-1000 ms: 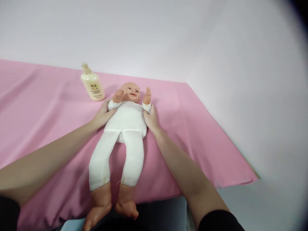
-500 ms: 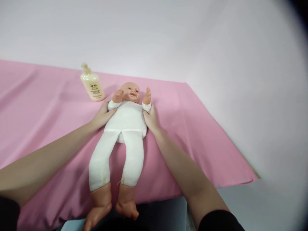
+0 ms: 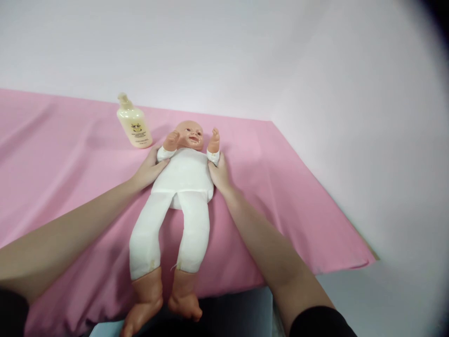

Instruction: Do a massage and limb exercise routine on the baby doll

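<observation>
Plain white wall behind, w/ a pink cloth [image 3: 63, 154] spread over the surface, wrinkled at the left and ending in a corner at approx. 4 o'clock. Beyond that corner the surface is pale grey.

A baby doll [image 3: 184, 180] lies face up on the cloth near centre, head toward 12 o'clock, bare feet toward 6 o'clock and hanging past the cloth's near edge. It wears a white bodysuit; both arms are bent up beside the head, legs slightly spread.

The person's left hand [image 3: 149, 169] is at the doll's 9 o'clock side, pressed against the torso just under the raised arm, thumb on top of the white fabric, fingers tucked under the doll, so not all visible. The right hand [image 3: 219, 174] is at the 3 o'clock side, flat against the torso below the other arm, thumb up near the cuff. Both hands clasp the doll's upper body from opp. sides, w/ the doll between them. Dark sleeves show at the lower edge.

A cream pump bottle [image 3: 133, 122] stands upright at approx. 11 o'clock from the doll, near its head but not touching, label facing the camera; text too small to read.
</observation>
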{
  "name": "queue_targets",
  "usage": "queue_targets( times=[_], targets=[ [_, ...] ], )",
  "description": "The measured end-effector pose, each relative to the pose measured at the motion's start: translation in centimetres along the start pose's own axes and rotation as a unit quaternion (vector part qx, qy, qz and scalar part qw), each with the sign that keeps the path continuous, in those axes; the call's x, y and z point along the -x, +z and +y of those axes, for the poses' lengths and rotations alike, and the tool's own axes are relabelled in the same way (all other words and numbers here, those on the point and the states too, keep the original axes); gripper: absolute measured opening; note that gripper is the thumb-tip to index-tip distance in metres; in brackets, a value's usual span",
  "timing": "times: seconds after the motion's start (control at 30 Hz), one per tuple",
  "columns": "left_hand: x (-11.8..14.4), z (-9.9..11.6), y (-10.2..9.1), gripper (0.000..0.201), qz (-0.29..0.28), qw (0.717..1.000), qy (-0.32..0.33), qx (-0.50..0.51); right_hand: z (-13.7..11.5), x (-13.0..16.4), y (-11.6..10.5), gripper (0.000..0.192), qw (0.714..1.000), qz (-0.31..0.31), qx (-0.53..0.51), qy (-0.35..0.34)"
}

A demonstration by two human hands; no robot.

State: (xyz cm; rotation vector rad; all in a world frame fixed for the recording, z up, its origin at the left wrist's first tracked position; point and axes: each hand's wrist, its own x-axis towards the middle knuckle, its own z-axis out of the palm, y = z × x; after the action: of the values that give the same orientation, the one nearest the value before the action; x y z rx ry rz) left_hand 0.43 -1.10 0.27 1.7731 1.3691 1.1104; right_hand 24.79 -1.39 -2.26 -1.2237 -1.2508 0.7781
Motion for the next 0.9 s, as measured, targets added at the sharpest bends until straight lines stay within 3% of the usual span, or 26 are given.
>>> queue_targets(
  times=[0.5, 0.67, 0.8, 0.9],
  targets=[
    [0.2, 1.2, 0.0, 0.07, -0.008, 0.999, 0.023, 0.025, 0.7, -0.4, 0.3, 0.036, 1.0, -0.002, -0.017, -0.023],
    [0.2, 1.0, -0.1, 0.067, -0.016, 0.999, 0.042, 0.026, 0.4, -0.2, 0.3, 0.028, 0.999, -0.005, -0.021, -0.025],
    [0.0, -0.2, -0.1, 0.068, 0.013, 1.0, 0.009, 0.02, 0.0, 0.0, 0.2, 0.028, 0.999, 0.016, -0.041, 0.005],
    [-0.4, -1.7, 0.0, 0.06, 0.064, 0.997, -0.013, 0.047, 0.2, -0.2, -0.1, 0.047, 0.997, 0.049, -0.059, -0.002]
  ],
)
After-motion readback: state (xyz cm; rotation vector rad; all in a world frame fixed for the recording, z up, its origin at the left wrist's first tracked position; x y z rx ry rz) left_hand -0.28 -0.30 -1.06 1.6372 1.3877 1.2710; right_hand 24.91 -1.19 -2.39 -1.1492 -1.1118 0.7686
